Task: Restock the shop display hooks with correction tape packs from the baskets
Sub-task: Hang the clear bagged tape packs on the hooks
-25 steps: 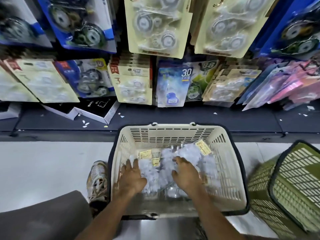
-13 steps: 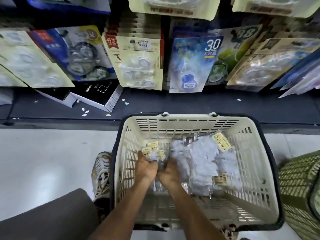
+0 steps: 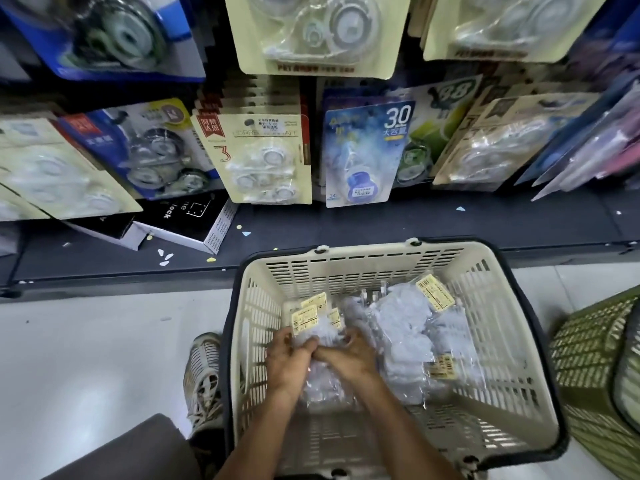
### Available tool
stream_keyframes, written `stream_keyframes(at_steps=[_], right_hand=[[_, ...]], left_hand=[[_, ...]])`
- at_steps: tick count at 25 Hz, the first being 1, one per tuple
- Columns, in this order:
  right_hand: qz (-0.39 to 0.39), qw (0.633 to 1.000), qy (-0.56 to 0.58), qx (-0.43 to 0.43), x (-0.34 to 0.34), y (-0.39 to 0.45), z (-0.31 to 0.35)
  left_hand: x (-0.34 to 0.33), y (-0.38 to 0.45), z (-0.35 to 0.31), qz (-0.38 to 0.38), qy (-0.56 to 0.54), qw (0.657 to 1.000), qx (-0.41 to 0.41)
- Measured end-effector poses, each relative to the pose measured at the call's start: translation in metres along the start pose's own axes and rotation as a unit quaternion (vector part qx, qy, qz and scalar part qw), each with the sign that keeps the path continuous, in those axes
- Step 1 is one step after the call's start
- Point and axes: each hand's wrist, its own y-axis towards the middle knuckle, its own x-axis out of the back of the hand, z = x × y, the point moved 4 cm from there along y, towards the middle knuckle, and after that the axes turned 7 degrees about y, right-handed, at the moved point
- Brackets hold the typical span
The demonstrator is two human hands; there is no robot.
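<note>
A cream plastic basket (image 3: 374,265) stands on the floor below the display. Inside lie several clear-wrapped correction tape packs (image 3: 405,327) with yellow price labels. My left hand (image 3: 289,362) and my right hand (image 3: 348,358) are side by side in the basket's left half, fingers curled round a bunch of the packs (image 3: 320,325). Carded correction tape packs (image 3: 263,157) hang on the display hooks above, hooks themselves hidden behind the cards.
A dark shelf ledge (image 3: 450,230) runs under the hanging cards, with a black-and-white box (image 3: 183,220) lying on it. A green basket (image 3: 599,375) stands at the right. My shoe (image 3: 204,375) and knee (image 3: 138,448) are left of the cream basket.
My hands came together from apart and gathered a bunch of packs at the basket's left side. The camera has moved closer to the display and basket.
</note>
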Motion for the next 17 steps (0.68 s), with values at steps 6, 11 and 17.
stream_keyframes(at_steps=[6, 11, 17], right_hand=[[0.079, 0.969, 0.229, 0.05, 0.101, -0.091, 0.018], [0.126, 0.919, 0.335, 0.166, 0.168, -0.17, 0.042], [0.042, 0.934, 0.222, 0.278, 0.247, -0.256, 0.088]], left_hand=[[-0.04, -0.059, -0.053, 0.197, -0.05, 0.979, -0.022], [-0.063, -0.122, -0.13, 0.239, -0.184, 0.951, -0.063], [-0.075, -0.237, -0.22, 0.324, -0.234, 0.906, -0.141]])
